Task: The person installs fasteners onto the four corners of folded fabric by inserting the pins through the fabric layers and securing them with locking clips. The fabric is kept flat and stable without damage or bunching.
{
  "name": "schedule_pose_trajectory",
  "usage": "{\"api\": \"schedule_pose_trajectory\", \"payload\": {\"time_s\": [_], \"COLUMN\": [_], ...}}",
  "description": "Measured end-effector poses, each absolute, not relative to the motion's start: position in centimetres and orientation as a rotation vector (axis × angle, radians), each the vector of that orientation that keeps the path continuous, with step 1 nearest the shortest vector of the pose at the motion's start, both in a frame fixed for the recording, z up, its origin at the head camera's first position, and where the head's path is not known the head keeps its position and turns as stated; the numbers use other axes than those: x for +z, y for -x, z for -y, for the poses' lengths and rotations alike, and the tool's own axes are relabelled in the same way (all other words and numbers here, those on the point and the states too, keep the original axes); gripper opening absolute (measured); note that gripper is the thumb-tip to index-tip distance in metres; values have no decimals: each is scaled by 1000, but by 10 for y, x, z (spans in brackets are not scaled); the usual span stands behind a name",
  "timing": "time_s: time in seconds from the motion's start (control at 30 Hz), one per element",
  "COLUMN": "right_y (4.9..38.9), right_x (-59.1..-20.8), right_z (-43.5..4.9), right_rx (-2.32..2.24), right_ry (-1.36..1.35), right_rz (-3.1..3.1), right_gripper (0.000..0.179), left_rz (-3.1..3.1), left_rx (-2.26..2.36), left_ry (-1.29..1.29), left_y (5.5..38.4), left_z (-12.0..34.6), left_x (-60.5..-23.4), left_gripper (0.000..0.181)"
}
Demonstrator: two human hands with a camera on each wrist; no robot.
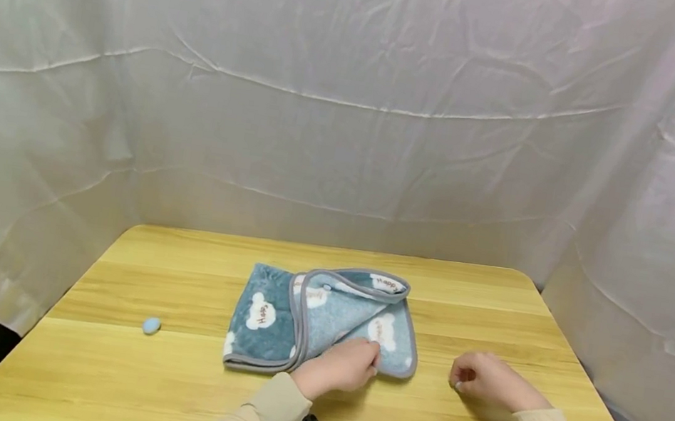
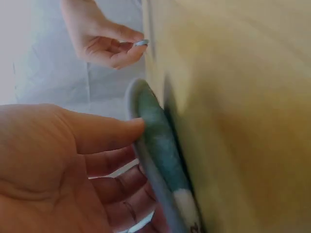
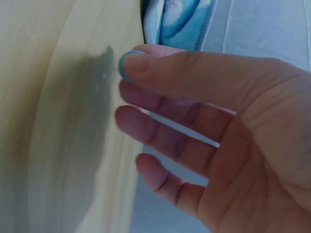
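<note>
A folded fleece blanket [image 1: 273, 302], teal and light blue with a grey border and white bear heads, lies mid-table. My left hand [image 1: 344, 366] pinches its grey-edged front side; in the left wrist view the thumb lies on the teal face and the other fingers are behind the border [image 2: 160, 189]. To the right, apart from the blanket, my right hand [image 1: 495, 380] is low over the table. Its thumb and forefinger pinch a small flat blue piece [image 3: 124, 66], mostly hidden by the thumb; I cannot tell its kind.
A small light-blue oval piece [image 1: 151, 325] lies on the left part of the wooden table [image 1: 94, 378]. Pale cloth curtains [image 1: 345, 154] enclose the table at the back and both sides.
</note>
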State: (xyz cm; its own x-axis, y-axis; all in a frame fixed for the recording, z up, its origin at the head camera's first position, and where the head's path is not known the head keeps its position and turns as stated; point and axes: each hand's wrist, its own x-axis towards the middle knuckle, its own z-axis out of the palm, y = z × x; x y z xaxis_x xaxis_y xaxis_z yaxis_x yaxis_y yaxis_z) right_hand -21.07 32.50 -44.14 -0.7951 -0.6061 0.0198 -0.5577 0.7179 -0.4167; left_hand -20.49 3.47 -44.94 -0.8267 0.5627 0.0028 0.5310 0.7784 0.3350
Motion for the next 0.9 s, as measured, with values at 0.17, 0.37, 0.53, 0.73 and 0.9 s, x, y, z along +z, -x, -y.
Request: {"api": "schedule_pose_trajectory", "payload": {"time_s": [0.17,0.37,0.53,0.73,0.9], "right_y": [212,217,220,227,237], "right_x": [-440,-439,-431,-421,-421], "right_z": [-320,-308,-286,-253,-230], "right_rx": [-716,-760,-852,-995,-1092], "right_ry": [1071,1255,1258,1299,1345], "right_rz": [-2853,-2917,-2900,-2860,-2836], "right_gripper": [20,17,13,15,15], "left_rz": [-2811,-2742,-2768,-2855,-2886], "left_rx": [816,1099,1215,1274,1294], "left_ry": [-802,-714,-689,-703,-680], "left_y": [214,224,230,235,237], "left_z": [-26,-15,-6,2,3], "left_x": [-438,-428,-425,-424,-422], "left_gripper": [3,17,21,27,28]}}
